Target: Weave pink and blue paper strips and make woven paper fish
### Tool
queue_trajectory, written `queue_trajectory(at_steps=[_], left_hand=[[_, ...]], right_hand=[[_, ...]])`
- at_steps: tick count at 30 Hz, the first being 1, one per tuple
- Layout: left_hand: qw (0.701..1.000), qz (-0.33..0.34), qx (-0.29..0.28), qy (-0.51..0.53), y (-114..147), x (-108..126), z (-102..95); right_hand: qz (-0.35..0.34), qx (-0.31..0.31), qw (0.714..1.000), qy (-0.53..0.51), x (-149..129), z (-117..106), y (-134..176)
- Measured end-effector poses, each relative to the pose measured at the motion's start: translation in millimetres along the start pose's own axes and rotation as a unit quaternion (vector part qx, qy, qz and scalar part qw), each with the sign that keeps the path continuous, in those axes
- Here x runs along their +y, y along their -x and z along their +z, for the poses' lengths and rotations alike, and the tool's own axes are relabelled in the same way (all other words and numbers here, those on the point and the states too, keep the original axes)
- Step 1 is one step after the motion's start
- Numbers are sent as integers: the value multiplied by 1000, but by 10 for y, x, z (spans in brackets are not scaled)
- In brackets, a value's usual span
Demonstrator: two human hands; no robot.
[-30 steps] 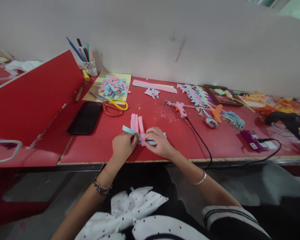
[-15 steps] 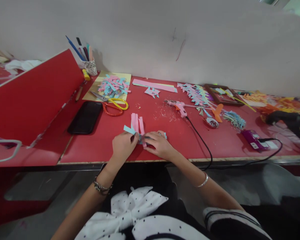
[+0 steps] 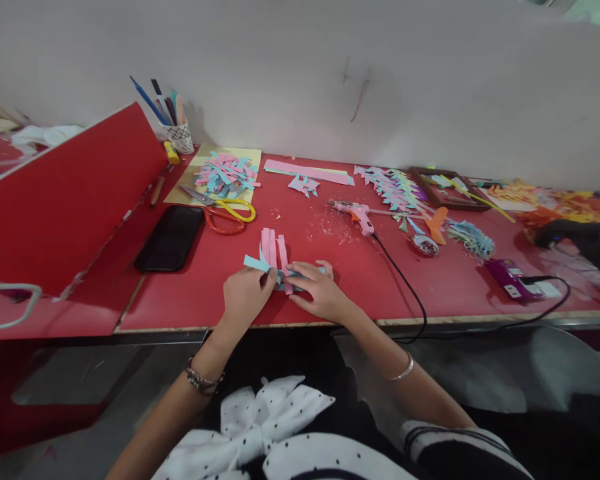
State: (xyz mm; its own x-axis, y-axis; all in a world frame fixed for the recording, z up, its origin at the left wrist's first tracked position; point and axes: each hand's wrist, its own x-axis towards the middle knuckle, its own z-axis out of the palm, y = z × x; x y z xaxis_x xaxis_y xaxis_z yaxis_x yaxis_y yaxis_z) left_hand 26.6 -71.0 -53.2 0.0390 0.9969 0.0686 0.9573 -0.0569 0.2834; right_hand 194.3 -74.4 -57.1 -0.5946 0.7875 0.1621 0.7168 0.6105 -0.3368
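Pink paper strips (image 3: 269, 245) stand out side by side above my hands, crossing light blue paper strips (image 3: 256, 263) near the table's front edge. My left hand (image 3: 247, 293) pinches the strips at the left of the crossing, thumb against the paper. On the other side, my right hand (image 3: 317, 290) presses its fingertips on the woven strips, thumb and fingers close together. A pink end pokes out below, between the two hands. Blue paper lies partly hidden beneath my right hand.
Yellow-and-red scissors (image 3: 230, 210) and a black phone (image 3: 170, 238) lie to the left. A pink glue gun (image 3: 360, 215) trails its cord (image 3: 405, 283) across the right side. Cut paper pieces (image 3: 226, 172) are heaped at the back. A red board (image 3: 75, 200) stands tilted at far left.
The blue strip's loose end has shifted slightly left. The fingers of my right hand have moved slightly over the strips; otherwise both hands keep nearly the same place.
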Motion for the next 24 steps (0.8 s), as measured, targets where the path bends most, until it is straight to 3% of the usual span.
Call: queue_trajectory(at_steps=[7,15,24], left_hand=[[1000,3,0,-1,7,3,1],[1000,0,-2,-8,-2,1,8],[1000,3,3,-15,-5,-1,9]], right_hand=[[30,-9,999,-38,-9,-49,-29],[54,-77,994,-45,-7,-188,-124],[42,-62,996,-41,25,-142,-172]])
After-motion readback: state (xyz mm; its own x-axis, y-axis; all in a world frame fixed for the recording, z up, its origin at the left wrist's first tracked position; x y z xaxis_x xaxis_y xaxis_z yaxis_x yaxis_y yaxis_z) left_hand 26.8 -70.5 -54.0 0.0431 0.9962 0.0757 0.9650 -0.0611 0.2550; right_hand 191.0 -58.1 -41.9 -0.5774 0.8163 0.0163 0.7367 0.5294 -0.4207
